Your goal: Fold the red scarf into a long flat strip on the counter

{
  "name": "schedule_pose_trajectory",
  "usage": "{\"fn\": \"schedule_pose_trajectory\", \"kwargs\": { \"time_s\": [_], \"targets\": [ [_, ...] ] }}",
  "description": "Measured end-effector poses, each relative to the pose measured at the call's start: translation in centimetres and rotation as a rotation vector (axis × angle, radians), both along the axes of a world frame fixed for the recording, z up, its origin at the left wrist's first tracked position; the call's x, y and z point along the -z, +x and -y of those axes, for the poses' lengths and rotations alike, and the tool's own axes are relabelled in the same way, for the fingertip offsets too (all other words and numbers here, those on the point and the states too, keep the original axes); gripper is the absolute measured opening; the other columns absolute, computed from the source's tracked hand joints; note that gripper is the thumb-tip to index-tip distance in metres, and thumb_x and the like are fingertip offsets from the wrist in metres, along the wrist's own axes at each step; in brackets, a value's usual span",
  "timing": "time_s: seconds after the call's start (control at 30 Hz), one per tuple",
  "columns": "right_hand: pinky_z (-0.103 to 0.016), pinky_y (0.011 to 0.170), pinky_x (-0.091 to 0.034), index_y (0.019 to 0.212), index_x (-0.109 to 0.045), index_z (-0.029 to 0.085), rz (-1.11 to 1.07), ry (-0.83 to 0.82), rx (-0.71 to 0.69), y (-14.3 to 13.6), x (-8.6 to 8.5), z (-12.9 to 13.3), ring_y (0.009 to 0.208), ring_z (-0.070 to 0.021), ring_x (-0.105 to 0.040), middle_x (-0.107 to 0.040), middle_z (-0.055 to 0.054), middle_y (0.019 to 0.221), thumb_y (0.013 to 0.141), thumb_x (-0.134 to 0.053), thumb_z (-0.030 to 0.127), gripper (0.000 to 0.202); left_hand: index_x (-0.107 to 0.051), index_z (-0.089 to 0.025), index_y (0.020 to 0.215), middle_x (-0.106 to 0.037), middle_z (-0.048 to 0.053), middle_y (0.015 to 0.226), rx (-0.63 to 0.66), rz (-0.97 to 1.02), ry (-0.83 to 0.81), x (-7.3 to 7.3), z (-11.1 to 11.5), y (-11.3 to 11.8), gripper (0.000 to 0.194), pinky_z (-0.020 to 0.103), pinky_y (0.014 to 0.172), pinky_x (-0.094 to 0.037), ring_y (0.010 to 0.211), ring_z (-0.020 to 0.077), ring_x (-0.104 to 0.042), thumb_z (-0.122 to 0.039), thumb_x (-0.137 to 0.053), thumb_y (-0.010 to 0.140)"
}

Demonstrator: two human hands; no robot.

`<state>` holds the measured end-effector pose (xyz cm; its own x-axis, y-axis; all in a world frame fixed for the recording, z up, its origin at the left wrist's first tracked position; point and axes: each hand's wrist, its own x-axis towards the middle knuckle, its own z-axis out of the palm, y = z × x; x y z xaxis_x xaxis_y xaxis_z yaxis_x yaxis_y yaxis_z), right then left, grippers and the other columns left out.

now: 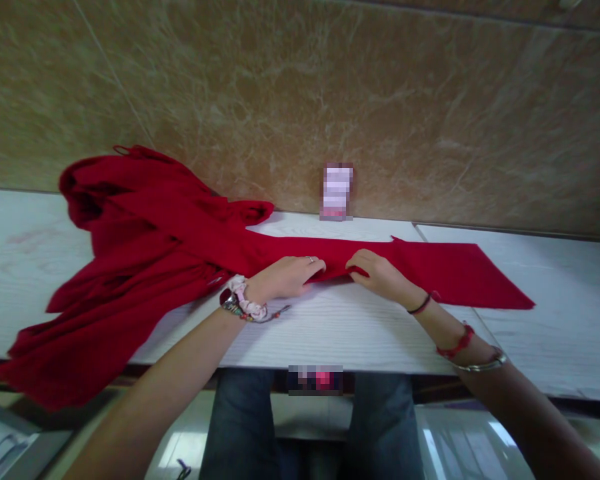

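A red garment point(145, 240) lies across the white wood-grain table point(330, 333), bunched up on the left, with a long flat strip of the same cloth running to the right. My left hand point(287, 275) grips the near edge of that strip, fingers curled over the fabric. A short way to its right, my right hand point(377, 272) pinches the same edge between thumb and fingers. Between the two hands the edge looks slightly lifted or folded. The strip's far right end point(480, 277) lies flat with a slanted cut.
Behind the table rises a brown marbled wall point(230, 100). A blurred-out upright rectangle point(337, 192) stands against it at the table's back edge. The garment's lower left part hangs over the front edge. My legs in jeans point(240, 427) are below the table.
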<state>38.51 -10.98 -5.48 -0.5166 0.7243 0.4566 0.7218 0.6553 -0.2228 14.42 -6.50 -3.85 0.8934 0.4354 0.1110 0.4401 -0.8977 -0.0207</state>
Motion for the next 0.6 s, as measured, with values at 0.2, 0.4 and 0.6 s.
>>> {"fn": "schedule_pose_trajectory", "kwargs": {
  "time_s": [0.2, 0.4, 0.6],
  "targets": [
    [-0.033, 0.079, -0.051, 0.097, -0.064, 0.016, 0.011, -0.043, 0.049, 0.9, -0.2, 0.0, 0.09, -0.0193, -0.063, -0.069, -0.009, 0.096, 0.079, -0.06, 0.016, 0.019, -0.056, -0.016, 0.107, -0.066, 0.007, 0.101, -0.077, 0.046, -0.044, 0.6, -1.6, -0.2, 0.02, 0.027, 0.079, -0.045, 0.092, 0.0186, -0.062, -0.023, -0.049, 0.09],
    [-0.027, 0.071, -0.05, 0.081, -0.067, 0.014, 0.026, -0.094, 0.068, 0.5, -0.8, 0.1, 0.078, -0.0169, -0.064, -0.07, -0.007, 0.082, 0.076, -0.062, 0.008, 0.009, -0.058, -0.019, 0.109, -0.07, 0.004, 0.092, -0.153, 0.039, -0.026, 0.1, -1.7, -0.4, 0.022, 0.026, 0.072, -0.046, 0.084, 0.0182, -0.065, -0.025, -0.052, 0.089],
    [-0.026, 0.07, -0.049, 0.079, -0.068, 0.015, 0.079, -0.105, 0.088, 0.3, -1.0, 0.0, 0.076, -0.016, -0.065, -0.071, -0.007, 0.082, 0.081, -0.056, 0.008, 0.015, -0.053, -0.017, 0.109, -0.07, 0.006, 0.091, -0.157, 0.078, -0.009, 0.1, -1.5, -0.7, 0.02, 0.024, 0.068, -0.047, 0.082, 0.0171, -0.067, -0.023, -0.046, 0.092]
  ]
}}
